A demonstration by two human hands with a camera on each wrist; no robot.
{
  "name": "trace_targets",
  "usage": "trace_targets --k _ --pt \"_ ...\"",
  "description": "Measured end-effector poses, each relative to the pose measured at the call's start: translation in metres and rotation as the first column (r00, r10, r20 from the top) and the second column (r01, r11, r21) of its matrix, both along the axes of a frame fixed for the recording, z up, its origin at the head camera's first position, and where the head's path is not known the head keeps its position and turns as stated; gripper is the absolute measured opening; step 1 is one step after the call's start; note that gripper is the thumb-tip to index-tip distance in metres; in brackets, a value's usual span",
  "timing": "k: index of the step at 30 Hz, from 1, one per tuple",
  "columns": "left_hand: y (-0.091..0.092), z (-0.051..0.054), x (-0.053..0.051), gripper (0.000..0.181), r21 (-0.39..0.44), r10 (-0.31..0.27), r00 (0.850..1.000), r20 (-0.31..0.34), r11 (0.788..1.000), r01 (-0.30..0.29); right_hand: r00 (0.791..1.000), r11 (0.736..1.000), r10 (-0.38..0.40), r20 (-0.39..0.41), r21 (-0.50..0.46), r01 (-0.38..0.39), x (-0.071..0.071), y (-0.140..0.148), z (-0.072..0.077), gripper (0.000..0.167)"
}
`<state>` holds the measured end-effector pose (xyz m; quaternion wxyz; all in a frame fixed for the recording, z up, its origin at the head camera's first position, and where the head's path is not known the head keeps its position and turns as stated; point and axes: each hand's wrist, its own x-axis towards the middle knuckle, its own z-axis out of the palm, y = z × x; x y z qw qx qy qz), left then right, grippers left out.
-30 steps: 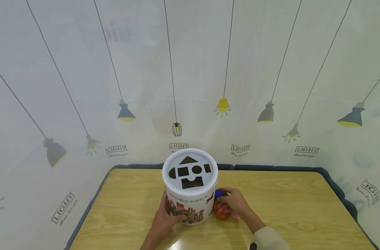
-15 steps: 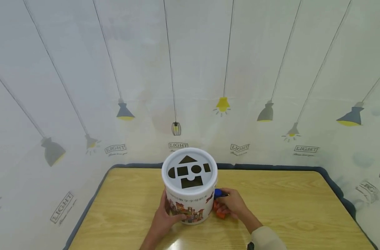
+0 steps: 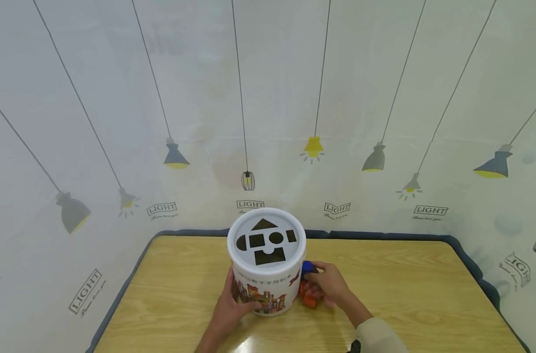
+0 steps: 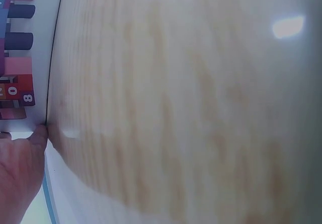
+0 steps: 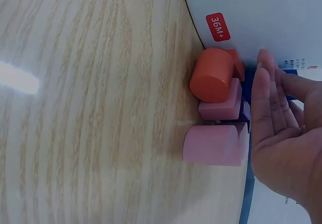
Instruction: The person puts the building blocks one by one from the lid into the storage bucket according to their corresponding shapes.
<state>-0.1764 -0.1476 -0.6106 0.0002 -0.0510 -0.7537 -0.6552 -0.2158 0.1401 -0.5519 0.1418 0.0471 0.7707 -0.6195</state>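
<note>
A white cylindrical bucket (image 3: 268,289) with a printed block-castle picture stands upright on the table. Its white lid (image 3: 245,260) has several shaped holes. My left hand (image 3: 229,308) grips the bucket's lower left side, thumb in front; its other fingers are mostly hidden behind. At the bucket's right side, my right hand (image 3: 328,284) pinches a blue block (image 3: 308,266) between thumb and fingers. Below that hand lies an orange cylinder block (image 5: 210,78), close against the bucket. Beside it in the right wrist view are a pink rectangular block (image 5: 220,105) and a pink rounded block (image 5: 206,144).
The wood-grain table (image 3: 418,294) stretches out on both sides of the bucket. Its back edge has a dark blue border (image 3: 373,236). Behind rises a pale wall covering (image 3: 276,98) printed with hanging lamps.
My right hand and the blue block have risen slightly beside the bucket, and more of the orange below shows. The left hand and bucket stay in place.
</note>
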Motion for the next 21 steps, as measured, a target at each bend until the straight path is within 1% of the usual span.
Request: trace_targets --k 5,7,12,15,21 --pt "0.000 0.000 0.000 0.122 -0.007 -0.002 1.000 0.007 1.000 0.002 1.000 0.999 0.023 -0.012 0.024 -0.022 0.000 0.002 0.005 0.038" --pt "0.000 0.000 0.000 0.122 -0.016 0.000 1.000 0.007 1.000 0.000 1.000 0.999 0.029 -0.012 0.017 -0.028 0.000 0.002 0.007 0.039" --pt "0.000 0.001 0.000 0.123 -0.037 0.008 1.000 0.001 0.999 -0.008 0.999 0.999 0.040 -0.004 -0.004 -0.040 -0.001 0.005 0.014 0.043" --pt "0.000 0.002 0.000 0.122 -0.034 0.015 1.000 0.001 0.999 -0.015 0.999 0.999 0.048 -0.009 -0.010 -0.048 0.001 0.008 0.019 0.046" --pt "0.000 0.003 -0.001 0.123 -0.017 0.012 1.000 0.010 1.000 -0.012 0.998 0.998 0.065 -0.024 0.028 -0.065 0.005 0.014 0.032 0.051"
